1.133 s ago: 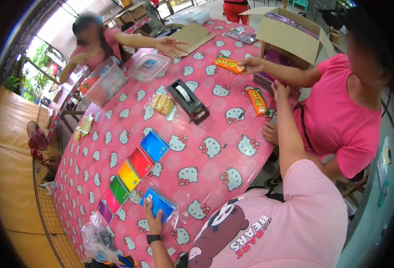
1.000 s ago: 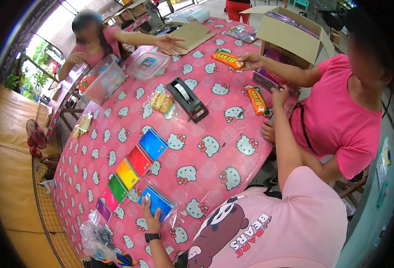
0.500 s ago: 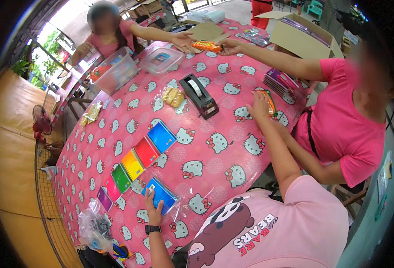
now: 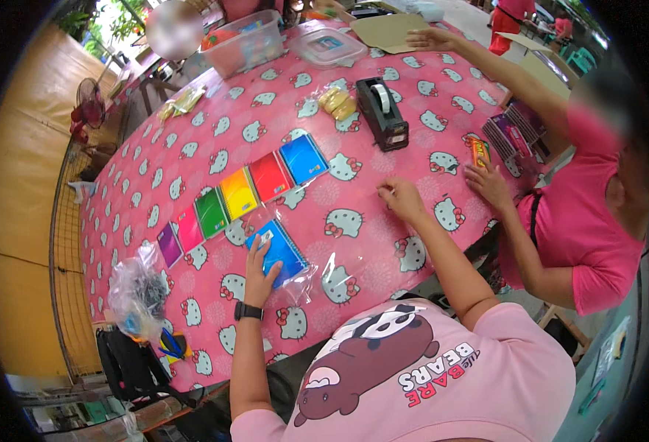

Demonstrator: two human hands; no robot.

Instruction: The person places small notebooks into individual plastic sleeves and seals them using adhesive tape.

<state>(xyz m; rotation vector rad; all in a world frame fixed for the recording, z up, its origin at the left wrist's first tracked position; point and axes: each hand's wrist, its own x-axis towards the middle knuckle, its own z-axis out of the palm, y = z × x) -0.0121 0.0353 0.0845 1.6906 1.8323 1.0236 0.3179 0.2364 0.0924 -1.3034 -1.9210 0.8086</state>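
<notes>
My left hand (image 4: 261,274), with a dark watch on its wrist, lies with fingers spread on a blue spiral notebook (image 4: 286,252) in clear plastic wrap. A small white patch shows by its fingertips. Over the pink tablecloth, my right hand (image 4: 401,199) is loosely bent, with nothing visible in it. Beyond the blue notebook runs a slanting row of small notebooks: purple (image 4: 169,245), pink (image 4: 189,229), green (image 4: 211,212), yellow (image 4: 237,194), red (image 4: 271,177) and blue (image 4: 304,158). A co-worker's hand (image 4: 489,184) touches an orange snack pack (image 4: 480,151) at the right.
A black tape dispenser (image 4: 383,118) stands beyond my right hand, near yellowish wrapped packs (image 4: 337,104). Plastic bin (image 4: 243,51) and lid (image 4: 328,48) sit at the far side. Purple packs (image 4: 507,134) are stacked right. A clear bag (image 4: 136,295) and blue-handled scissors (image 4: 171,344) lie left.
My right hand has drawn back left from the snack pack, where a co-worker's hand now rests. The co-worker's outstretched hand no longer holds an orange pack. My view has shifted; my left hand stays on the notebook.
</notes>
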